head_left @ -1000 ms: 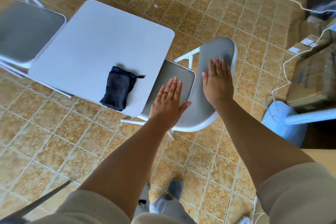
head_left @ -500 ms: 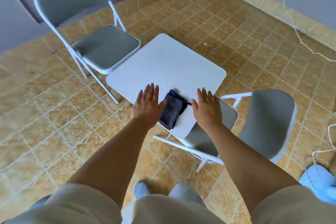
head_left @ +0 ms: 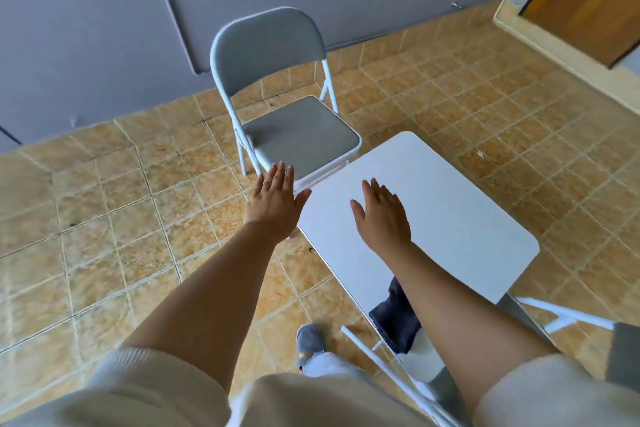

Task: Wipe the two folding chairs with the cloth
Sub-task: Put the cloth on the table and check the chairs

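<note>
A floor [head_left: 104, 236] of glossy tan square tiles is spreading across the room and meeting a smooth grey wall [head_left: 86, 28] at the far side. A brown wooden door [head_left: 588, 0] is showing at the upper right. A white worktop [head_left: 450, 211], flat, matte and square with rounded corners, is standing on the tiles.

The far chair [head_left: 301, 139] is standing open with its seat front just beside the worktop's far left edge. It is showing a grey padded seat, a rounded grey back and a thin white tube frame. The near chair [head_left: 568, 315] is sitting at the worktop's near right corner, with only white tubes and a piece of grey pad showing.

The cloth [head_left: 394, 319], dark navy, soft and folded, is lying on the worktop at its near edge, partly hidden by the right forearm.

The left hand [head_left: 277, 204] is hovering off the worktop's left corner, its grip released, fingers straight and together. The right hand [head_left: 382, 215] is hanging over the worktop near that corner, its grip also released and fingers flat. Whether it is touching the surface cannot be told. A grey shoe [head_left: 310, 336] is resting on the tiles by the near edge.
</note>
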`<action>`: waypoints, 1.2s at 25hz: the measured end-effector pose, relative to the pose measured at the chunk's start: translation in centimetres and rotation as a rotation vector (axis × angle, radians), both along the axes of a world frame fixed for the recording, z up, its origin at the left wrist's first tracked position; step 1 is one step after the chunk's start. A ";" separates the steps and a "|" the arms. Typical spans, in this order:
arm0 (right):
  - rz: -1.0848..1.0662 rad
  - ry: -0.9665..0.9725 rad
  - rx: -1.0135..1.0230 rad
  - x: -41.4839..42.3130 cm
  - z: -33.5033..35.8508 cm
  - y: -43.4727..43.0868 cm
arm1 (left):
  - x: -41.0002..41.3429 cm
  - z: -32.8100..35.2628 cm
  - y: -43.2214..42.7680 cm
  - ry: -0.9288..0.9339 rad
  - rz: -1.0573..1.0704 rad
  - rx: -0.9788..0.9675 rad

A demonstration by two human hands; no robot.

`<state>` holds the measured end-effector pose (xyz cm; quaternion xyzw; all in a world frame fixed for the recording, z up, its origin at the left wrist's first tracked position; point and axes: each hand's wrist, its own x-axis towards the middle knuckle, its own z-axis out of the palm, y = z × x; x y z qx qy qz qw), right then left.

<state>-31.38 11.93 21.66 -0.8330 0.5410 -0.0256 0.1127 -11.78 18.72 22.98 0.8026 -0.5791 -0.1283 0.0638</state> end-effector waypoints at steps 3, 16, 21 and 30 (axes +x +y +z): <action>0.062 -0.018 -0.005 5.9 0.5 -4.2 | 5.0 0.5 -3.2 0.018 0.061 -0.012; -0.091 -0.146 0.077 31.6 -0.3 -16.8 | 33.9 0.5 -20.0 -0.022 -0.039 0.044; -0.156 -0.113 0.195 37.1 -1.8 -21.9 | 40.6 -0.1 -27.6 0.011 -0.088 0.062; -0.221 -0.195 0.316 46.8 -1.9 -33.7 | 47.9 -1.4 -42.6 0.010 -0.185 0.054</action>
